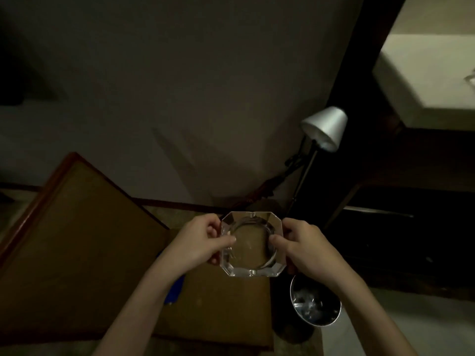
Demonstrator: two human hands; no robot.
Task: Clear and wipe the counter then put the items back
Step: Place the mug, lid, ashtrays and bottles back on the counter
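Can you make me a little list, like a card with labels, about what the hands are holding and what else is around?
held thing: clear glass ashtray, eight-sided, looks empty
left hand: grips the ashtray's left edge
right hand: grips its right edge
where: held up in the air above the brown counter
blue thing: on the counter, half hidden by the left arm
lamp: silver shade, standing to the right
bin: shiny metal, on the floor
light: dim

Head view (single), looking down, close.
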